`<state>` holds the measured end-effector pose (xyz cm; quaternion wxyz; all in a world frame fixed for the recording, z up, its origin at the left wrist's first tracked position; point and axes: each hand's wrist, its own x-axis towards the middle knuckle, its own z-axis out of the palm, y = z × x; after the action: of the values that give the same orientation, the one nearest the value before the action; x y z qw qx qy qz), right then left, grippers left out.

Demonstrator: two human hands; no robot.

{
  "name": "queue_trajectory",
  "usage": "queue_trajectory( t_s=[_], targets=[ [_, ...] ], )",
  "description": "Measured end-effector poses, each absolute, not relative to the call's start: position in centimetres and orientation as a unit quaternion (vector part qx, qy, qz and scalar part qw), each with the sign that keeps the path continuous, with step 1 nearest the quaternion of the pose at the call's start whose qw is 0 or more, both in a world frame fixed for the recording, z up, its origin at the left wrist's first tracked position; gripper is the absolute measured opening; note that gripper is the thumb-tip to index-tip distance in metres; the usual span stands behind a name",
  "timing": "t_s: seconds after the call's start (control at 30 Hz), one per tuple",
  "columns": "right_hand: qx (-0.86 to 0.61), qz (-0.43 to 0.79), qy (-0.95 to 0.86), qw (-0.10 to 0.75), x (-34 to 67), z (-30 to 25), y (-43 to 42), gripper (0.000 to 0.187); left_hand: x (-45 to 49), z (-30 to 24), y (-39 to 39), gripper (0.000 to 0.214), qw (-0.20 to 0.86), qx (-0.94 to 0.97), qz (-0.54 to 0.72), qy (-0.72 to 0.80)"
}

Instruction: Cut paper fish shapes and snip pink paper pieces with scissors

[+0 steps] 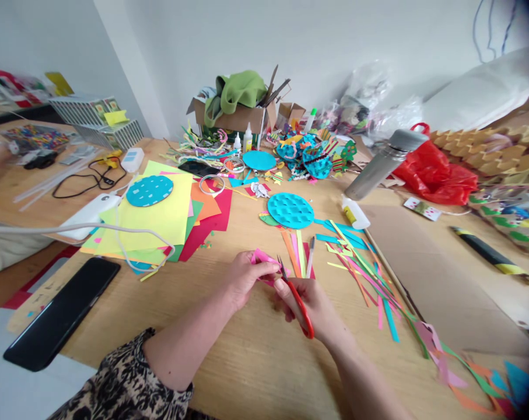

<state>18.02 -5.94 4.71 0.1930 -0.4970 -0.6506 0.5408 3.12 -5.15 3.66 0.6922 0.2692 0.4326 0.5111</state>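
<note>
Light bright, cool and diffuse, its direction hard to tell; the pale wall [194, 41] read flat grey-white, while the tabletop [247, 361] showed a dull sheen and soft-edged shading below the forearms [181, 341]. Small highlights sat on the steel flask [373, 169] and the red plastic bag [439, 175]. Focus was soft overall, the far-left clutter [17, 87] smeared more than the left hand [244, 277] and right hand [308, 300], with wide-angle stretch towards the sides and dark vignetting in the right corners.

pink paper [260, 256]: small, held | red-handled scissors [293, 291]: tilted, blades beside paper
</note>
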Motion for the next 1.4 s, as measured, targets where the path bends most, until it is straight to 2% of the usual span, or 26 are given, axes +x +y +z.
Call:
queue_trajectory(
  t_s=[0.8, 1.4],
  targets=[
    [-0.512, 0.553, -0.626, 0.200, 17.96, 4.72, -5.86, 0.061, 3.03, 3.65, -5.17, 0.017, 0.682, 0.292, 0.508, 0.438],
    [-0.500, 0.555, -0.631, 0.208, 18.01, 4.41, -5.82, 0.059, 3.08, 3.96, -5.17, 0.022, 0.715, 0.277, 0.493, 0.411]
  ],
)
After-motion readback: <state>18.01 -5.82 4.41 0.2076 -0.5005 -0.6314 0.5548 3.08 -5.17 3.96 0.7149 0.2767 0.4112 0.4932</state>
